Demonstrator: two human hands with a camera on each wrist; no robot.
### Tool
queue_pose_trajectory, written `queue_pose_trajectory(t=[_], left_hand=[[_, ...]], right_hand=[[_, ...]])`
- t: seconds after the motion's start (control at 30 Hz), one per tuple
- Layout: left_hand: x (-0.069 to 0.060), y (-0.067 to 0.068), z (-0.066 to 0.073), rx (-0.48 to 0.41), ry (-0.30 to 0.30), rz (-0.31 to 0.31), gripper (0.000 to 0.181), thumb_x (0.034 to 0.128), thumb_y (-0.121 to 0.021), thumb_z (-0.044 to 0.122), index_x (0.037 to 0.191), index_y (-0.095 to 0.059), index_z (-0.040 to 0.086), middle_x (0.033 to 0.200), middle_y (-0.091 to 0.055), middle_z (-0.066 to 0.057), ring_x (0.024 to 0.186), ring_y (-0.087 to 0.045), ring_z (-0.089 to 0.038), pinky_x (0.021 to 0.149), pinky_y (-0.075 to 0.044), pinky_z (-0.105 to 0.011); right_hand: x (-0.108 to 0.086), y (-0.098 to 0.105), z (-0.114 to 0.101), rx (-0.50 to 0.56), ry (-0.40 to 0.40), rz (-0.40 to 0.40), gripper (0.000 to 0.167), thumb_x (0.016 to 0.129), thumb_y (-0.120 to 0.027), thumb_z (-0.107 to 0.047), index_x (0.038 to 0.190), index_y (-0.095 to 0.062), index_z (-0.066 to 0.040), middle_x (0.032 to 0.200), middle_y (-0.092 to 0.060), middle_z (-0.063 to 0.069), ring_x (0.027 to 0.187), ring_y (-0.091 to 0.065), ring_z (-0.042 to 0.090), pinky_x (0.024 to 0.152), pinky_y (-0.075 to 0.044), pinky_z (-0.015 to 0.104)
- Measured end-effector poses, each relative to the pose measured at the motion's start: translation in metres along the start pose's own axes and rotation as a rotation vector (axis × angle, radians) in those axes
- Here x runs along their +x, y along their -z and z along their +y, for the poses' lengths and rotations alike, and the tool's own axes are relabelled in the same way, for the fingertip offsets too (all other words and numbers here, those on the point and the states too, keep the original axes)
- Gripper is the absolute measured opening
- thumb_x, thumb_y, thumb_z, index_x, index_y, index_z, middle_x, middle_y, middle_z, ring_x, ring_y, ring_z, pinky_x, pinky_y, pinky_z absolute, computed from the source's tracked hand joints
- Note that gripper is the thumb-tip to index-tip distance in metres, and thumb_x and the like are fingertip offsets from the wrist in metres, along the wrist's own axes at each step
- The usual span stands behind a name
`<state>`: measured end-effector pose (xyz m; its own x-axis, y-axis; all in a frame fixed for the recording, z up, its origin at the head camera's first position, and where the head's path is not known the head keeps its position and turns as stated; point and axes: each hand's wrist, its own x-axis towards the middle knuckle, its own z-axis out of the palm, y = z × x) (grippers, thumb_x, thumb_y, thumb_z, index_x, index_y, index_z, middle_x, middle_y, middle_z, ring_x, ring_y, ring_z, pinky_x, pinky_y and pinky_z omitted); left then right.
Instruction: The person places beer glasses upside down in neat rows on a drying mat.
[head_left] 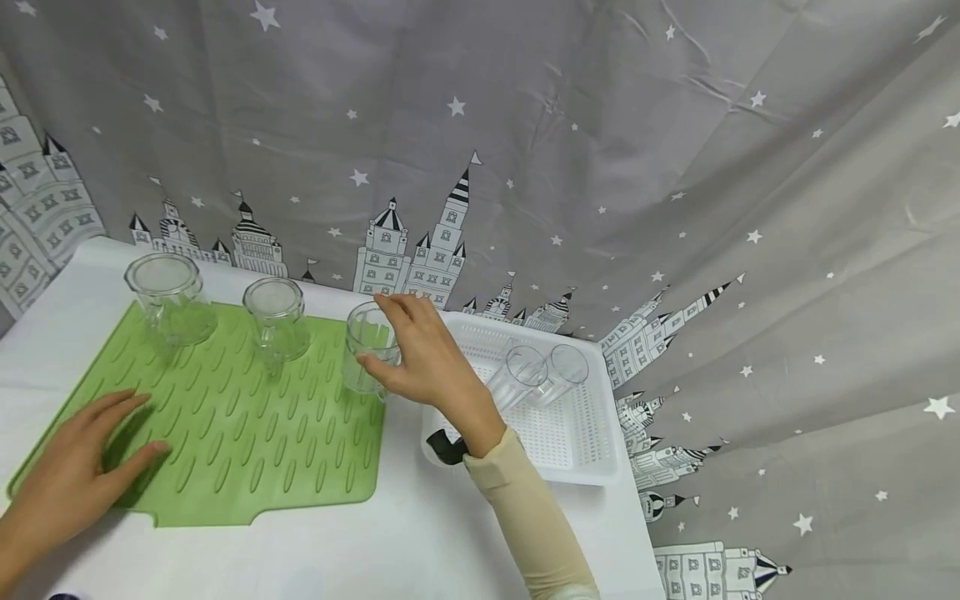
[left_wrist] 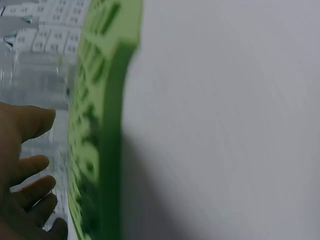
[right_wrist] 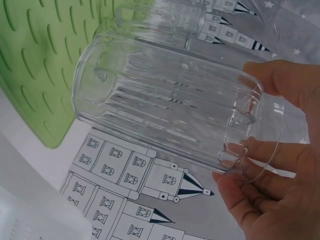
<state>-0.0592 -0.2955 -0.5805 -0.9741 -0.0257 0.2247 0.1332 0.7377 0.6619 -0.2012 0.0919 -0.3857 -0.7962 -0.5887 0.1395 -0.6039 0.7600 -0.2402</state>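
Observation:
My right hand (head_left: 431,354) grips a clear glass (head_left: 362,367) at the right edge of the green mat (head_left: 225,450). In the right wrist view, the fingers and thumb of that hand (right_wrist: 280,150) surround one end of the ribbed glass (right_wrist: 165,100), and its other end is beside the mat (right_wrist: 35,65); contact is unclear. Two clear mugs, one at the far left (head_left: 176,308) and one in the middle (head_left: 277,321), stand along the mat's back part. My left hand (head_left: 82,467), its fingers spread and holding nothing, is over the mat's left front part.
Right of the mat, a white perforated basket (head_left: 600,450) contains two clear glasses (head_left: 513,379) leaning to one side. A black object (head_left: 446,447) is at its front left corner, partly behind my right wrist. Behind the white table (head_left: 420,542) hangs a grey curtain (head_left: 525,167).

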Motion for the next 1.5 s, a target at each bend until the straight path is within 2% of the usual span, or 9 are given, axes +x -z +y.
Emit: queue_pose_trajectory(t=[0.07, 0.2, 0.3, 0.43, 0.53, 0.73, 0.97, 1.17, 1.5], left_hand=[[0.003, -0.002, 0.013, -0.042, 0.012, -0.015, 0.072, 0.1015, -0.074, 0.017, 0.162, -0.041, -0.001, 0.165, -0.034, -0.040, 0.156, -0.023, -0.065, 0.129, -0.007, -0.081], [0.011, -0.013, 0.041, -0.139, 0.010, -0.017, 0.069, 0.1026, -0.074, 0.017, 0.165, -0.044, 0.017, 0.165, -0.043, -0.030, 0.167, -0.023, -0.017, 0.116, -0.022, -0.089], [0.022, -0.026, 0.065, -0.192, -0.006, -0.026, 0.068, 0.1023, -0.075, 0.019, 0.164, -0.047, 0.026, 0.164, -0.048, -0.024, 0.160, -0.026, 0.000, 0.106, -0.035, -0.087], [0.038, -0.040, 0.095, -0.241, -0.030, -0.049, 0.069, 0.1008, -0.078, 0.022, 0.163, -0.048, 0.028, 0.161, -0.051, -0.023, 0.153, -0.044, -0.041, 0.101, -0.042, -0.082], [0.050, -0.048, 0.111, -0.284, -0.051, -0.063, 0.070, 0.1000, -0.079, 0.021, 0.163, -0.048, 0.026, 0.161, -0.050, -0.024, 0.142, -0.049, -0.055, 0.101, -0.043, -0.083], [0.072, -0.068, 0.134, -0.363, -0.091, -0.107, 0.077, 0.0977, -0.082, 0.021, 0.165, -0.044, 0.022, 0.164, -0.049, -0.020, 0.141, -0.052, -0.051, 0.107, -0.048, -0.073], [0.085, -0.088, 0.141, -0.432, -0.119, -0.166, 0.086, 0.0943, -0.086, 0.022, 0.166, -0.040, 0.013, 0.166, -0.047, -0.019, 0.150, -0.047, -0.047, 0.119, -0.043, -0.016], [0.094, -0.100, 0.146, -0.476, -0.107, -0.182, 0.090, 0.0922, -0.088, 0.020, 0.166, -0.037, 0.009, 0.166, -0.046, -0.021, 0.151, -0.047, -0.047, 0.122, -0.045, -0.058], [0.100, -0.109, 0.151, -0.559, -0.023, -0.253, 0.097, 0.0896, -0.090, 0.022, 0.166, -0.033, 0.007, 0.165, -0.046, -0.023, 0.154, -0.041, -0.050, 0.128, -0.036, -0.070]], right_hand=[[0.000, 0.000, 0.000, 0.005, 0.004, 0.004, 0.082, 0.098, -0.076, -0.047, 0.164, -0.043, -0.011, 0.156, -0.056, 0.009, 0.147, -0.050, 0.024, 0.130, -0.044, 0.038], [0.000, -0.001, 0.000, 0.006, 0.008, 0.010, 0.083, 0.098, -0.076, -0.047, 0.164, -0.043, -0.011, 0.156, -0.056, 0.009, 0.145, -0.051, 0.024, 0.127, -0.046, 0.037], [0.000, -0.002, 0.000, 0.004, 0.005, 0.010, 0.083, 0.098, -0.076, -0.047, 0.165, -0.043, -0.011, 0.156, -0.056, 0.009, 0.144, -0.052, 0.023, 0.126, -0.047, 0.036], [-0.002, -0.004, 0.001, 0.010, 0.005, 0.010, 0.083, 0.098, -0.075, -0.047, 0.165, -0.043, -0.010, 0.156, -0.056, 0.010, 0.143, -0.052, 0.023, 0.125, -0.049, 0.036], [-0.002, -0.005, 0.001, 0.014, 0.007, 0.012, 0.083, 0.098, -0.076, -0.047, 0.164, -0.043, -0.010, 0.156, -0.056, 0.010, 0.145, -0.051, 0.024, 0.126, -0.048, 0.036], [-0.002, -0.005, 0.000, 0.010, 0.005, 0.016, 0.081, 0.098, -0.076, -0.047, 0.163, -0.044, -0.010, 0.156, -0.056, 0.011, 0.146, -0.051, 0.025, 0.127, -0.048, 0.038], [-0.002, -0.005, -0.002, -0.006, 0.002, -0.001, 0.081, 0.098, -0.075, -0.048, 0.164, -0.044, -0.012, 0.157, -0.055, 0.010, 0.146, -0.051, 0.024, 0.126, -0.048, 0.038], [-0.001, -0.006, -0.003, -0.004, 0.011, 0.002, 0.081, 0.099, -0.075, -0.048, 0.164, -0.044, -0.011, 0.157, -0.055, 0.010, 0.146, -0.051, 0.024, 0.126, -0.049, 0.038], [-0.001, -0.008, -0.007, 0.007, 0.019, 0.006, 0.081, 0.098, -0.076, -0.048, 0.164, -0.044, -0.011, 0.157, -0.055, 0.011, 0.148, -0.051, 0.025, 0.128, -0.047, 0.039]])
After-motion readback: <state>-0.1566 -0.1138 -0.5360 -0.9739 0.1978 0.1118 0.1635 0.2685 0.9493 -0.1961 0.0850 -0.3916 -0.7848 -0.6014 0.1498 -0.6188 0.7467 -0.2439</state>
